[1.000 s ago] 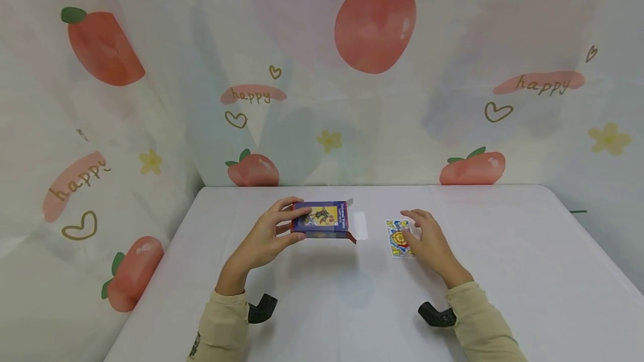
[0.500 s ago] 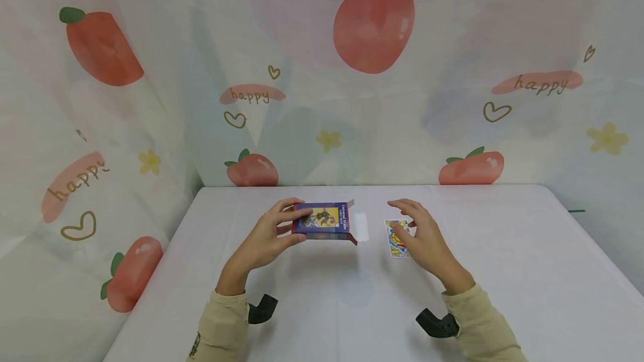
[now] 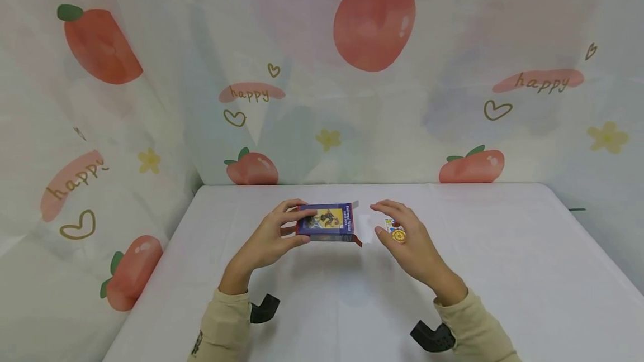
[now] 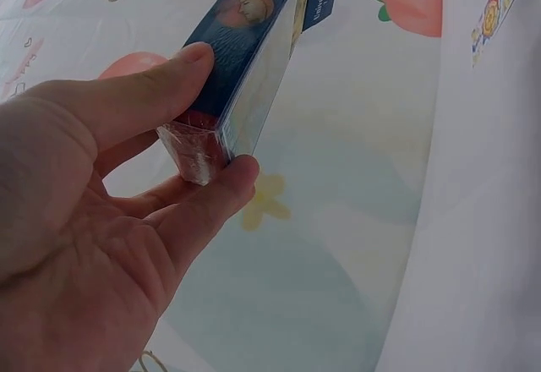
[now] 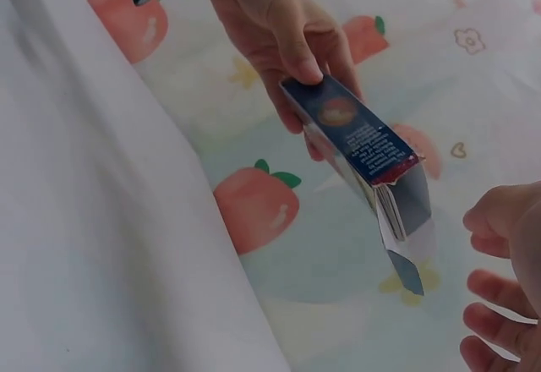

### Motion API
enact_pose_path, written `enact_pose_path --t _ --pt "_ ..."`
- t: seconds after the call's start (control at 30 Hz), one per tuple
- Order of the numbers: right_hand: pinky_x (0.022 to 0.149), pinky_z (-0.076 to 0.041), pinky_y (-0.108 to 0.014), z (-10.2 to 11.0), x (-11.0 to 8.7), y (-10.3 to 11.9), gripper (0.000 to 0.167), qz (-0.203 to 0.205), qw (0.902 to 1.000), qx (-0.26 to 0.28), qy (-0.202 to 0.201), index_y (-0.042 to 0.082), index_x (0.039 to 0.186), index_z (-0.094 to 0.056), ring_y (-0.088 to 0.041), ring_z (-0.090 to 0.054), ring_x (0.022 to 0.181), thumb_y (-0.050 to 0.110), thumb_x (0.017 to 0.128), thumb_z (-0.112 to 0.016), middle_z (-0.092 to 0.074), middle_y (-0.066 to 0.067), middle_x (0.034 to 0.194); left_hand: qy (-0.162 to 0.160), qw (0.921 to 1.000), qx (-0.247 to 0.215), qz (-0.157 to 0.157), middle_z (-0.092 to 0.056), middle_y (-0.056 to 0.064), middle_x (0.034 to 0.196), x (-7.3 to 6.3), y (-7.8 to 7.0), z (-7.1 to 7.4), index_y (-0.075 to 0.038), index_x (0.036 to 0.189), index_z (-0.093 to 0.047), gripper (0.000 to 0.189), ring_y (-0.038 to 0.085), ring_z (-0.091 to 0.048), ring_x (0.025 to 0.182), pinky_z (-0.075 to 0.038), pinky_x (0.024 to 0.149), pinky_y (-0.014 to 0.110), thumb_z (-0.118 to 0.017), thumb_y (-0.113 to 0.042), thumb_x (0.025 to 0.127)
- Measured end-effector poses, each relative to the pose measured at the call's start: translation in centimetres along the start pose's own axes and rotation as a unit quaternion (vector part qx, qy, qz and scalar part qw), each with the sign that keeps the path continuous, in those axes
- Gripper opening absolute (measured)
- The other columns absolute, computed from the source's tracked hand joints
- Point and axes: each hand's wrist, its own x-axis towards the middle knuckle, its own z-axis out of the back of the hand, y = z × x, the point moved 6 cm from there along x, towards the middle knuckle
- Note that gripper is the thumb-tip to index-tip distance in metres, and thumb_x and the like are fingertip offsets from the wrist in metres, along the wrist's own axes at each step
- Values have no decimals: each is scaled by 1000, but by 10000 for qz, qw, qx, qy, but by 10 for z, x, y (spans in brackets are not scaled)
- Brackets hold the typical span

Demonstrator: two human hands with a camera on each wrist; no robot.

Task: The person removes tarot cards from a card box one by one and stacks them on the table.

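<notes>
My left hand [image 3: 269, 234] grips the closed end of a blue tarot card box [image 3: 324, 220], with the thumb on its near side and fingers over the top. The box is raised off the table, its opened end turned right with flaps out. In the right wrist view, the edges of cards [image 5: 390, 211] show inside the box [image 5: 342, 127]. My right hand [image 3: 415, 247] hovers just right of that opened end, fingers spread and holding nothing. Beneath it, partly hidden, a colourful tarot card [image 3: 398, 236] lies face up; the left wrist view shows this card [image 4: 493, 19] fully.
A white-covered table [image 3: 332, 312] extends under both arms, with a fruit-printed cloth [image 3: 302, 127] hanging behind it and at the left. A black curved wrist mount [image 3: 265, 309] sticks out from the left sleeve, and another black mount [image 3: 432, 337] from the right.
My right hand has moved left from over the card toward the opened end of the box. The left hand and box have shifted slightly right. The card has stayed on the table.
</notes>
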Motion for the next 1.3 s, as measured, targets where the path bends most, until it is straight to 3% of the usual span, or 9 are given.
enact_pose_path --t 0.13,0.6,1.03,1.3 --pt "106 -43 -66 -5 -1 5 42 95 9999 31 -32 10 134 -64 -37 -48 134 4 93 -68 -58 -15 140 106 9999 -3 -11 -41 14 149 2 1 -4 -10 142 -60 53 37 -47 136 -52 105 52 -73 -4 91" --pt "102 -48 -65 -19 -5 13 39 204 9996 -123 144 10 131 -66 -36 -54 129 7 92 -71 -63 -12 136 138 9998 -160 -39 -40 12 147 -1 -2 -10 -11 145 -56 56 35 -49 135 -52 106 50 -72 -3 92" --pt "105 -46 -67 -25 -7 9 39 26 9985 -238 498 6 138 -62 -38 -49 134 19 100 -63 -57 -14 142 185 9998 -41 -82 -41 11 147 2 -6 -11 -12 144 -57 56 33 -47 136 -53 105 52 -73 -2 91" --pt "103 -48 -64 -28 -7 10 37 137 9975 -353 598 2 136 -62 -38 -49 133 15 102 -60 -56 -14 140 165 9998 -32 -136 -41 11 146 1 -6 -12 -11 143 -58 56 33 -47 136 -53 105 52 -73 -2 90"
